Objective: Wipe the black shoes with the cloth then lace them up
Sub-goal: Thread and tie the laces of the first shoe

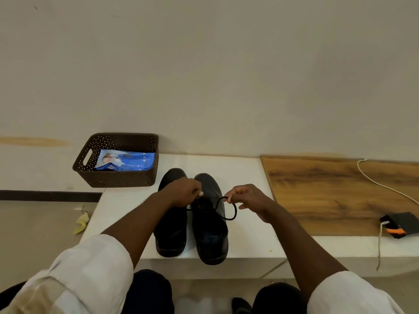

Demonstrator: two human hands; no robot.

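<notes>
Right hand (246,198): thumb and forefinger pinch a loop of the black lace (227,209), drawn out to the right of the shoe and hanging in an open bow shape. Left hand (184,192): fingers curled tight over the lacing area, apparently pinching the other end or loop of the same lace; the knuckles cover the contact point, so the exact hold cannot be confirmed.

Both hands work on the right-hand shoe (210,223) of the pair. The left-hand shoe (171,223) stands just beside it, the two nearly touching, toes pointing towards the wall, heels at the near edge of the white table (127,207). The left forearm crosses over the left-hand shoe and hides its lacing, so whether it is done cannot be told.

Step in hand, by judgement: tying the bow on the right-hand shoe, late in the lacing stage. The next move calls for opposed, even tension on both loops to seat the knot, without pulling a loose end through.

Surroundings: a brown perforated basket (118,177) stands at the far left of the table and holds a blue packet (127,160). A yellow cloth (82,223) lies on the floor to the left of the table. A wooden board (340,196), a white cable (385,186) and a black device (401,224) occupy the right side.
</notes>
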